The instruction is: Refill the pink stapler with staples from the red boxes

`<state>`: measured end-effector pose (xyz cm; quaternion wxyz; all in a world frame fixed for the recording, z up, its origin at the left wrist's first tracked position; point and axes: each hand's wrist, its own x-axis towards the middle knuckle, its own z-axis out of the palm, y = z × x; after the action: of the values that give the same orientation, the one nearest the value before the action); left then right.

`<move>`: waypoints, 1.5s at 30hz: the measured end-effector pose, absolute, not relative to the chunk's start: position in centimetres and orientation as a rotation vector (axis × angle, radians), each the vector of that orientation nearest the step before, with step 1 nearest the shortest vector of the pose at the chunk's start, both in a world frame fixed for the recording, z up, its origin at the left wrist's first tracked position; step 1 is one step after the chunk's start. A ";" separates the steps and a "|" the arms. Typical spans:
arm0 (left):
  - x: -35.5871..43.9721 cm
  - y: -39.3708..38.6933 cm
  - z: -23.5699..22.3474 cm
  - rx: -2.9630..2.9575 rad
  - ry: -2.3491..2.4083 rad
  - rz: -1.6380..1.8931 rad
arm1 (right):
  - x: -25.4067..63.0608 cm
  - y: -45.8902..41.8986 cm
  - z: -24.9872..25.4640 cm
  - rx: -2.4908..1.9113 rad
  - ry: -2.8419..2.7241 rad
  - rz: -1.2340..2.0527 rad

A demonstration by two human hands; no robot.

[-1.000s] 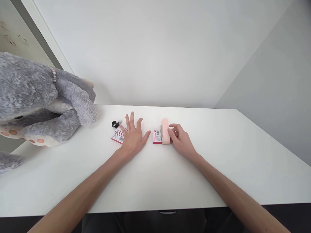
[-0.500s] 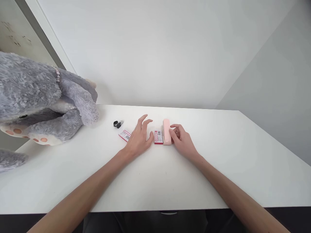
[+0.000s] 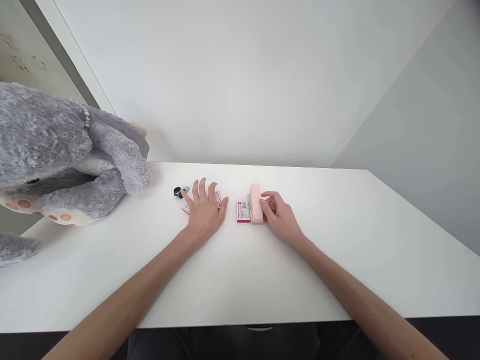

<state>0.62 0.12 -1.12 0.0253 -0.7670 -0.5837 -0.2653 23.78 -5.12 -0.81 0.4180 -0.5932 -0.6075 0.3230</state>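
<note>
A pink stapler [image 3: 256,204] lies lengthwise on the white table, pointing away from me. My right hand [image 3: 278,215] is at its right side, thumb and curled fingers closed against it. Pressed close to the stapler's left side is a small red-and-white staple box [image 3: 243,212]. My left hand [image 3: 204,212] is spread palm down over more red-and-white boxes; the corner of one box [image 3: 218,198] shows past the fingers, and the rest is covered. Just beyond the left little finger sits a small black-and-silver staple remover [image 3: 178,192].
A large grey plush toy [image 3: 108,155] leans at the left end of the white table [image 3: 322,280]. Behind the table rises a white wall [image 3: 240,90], with a grey wall [image 3: 431,140] on the right. The table's front edge runs beneath my forearms.
My left hand has moved left, away from the box beside the stapler, and its fingers have spread over the other boxes. My right hand stays at the stapler.
</note>
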 end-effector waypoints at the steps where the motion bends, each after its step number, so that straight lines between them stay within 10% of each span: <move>1: 0.6 0.1 -1.1 -2.401 -1.794 -0.842 | 23.8 -5.1 -0.8 -1.487 -1.525 0.814; 45: -1.5 1.7 0.2 -2.884 -1.562 -0.845 | 23.9 -5.0 -0.9 -1.466 -1.530 0.843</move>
<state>-1.49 1.70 0.21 -0.1223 -0.8452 -0.4577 -0.2475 23.94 -5.01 -0.87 0.4173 -0.5841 -0.6097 0.3361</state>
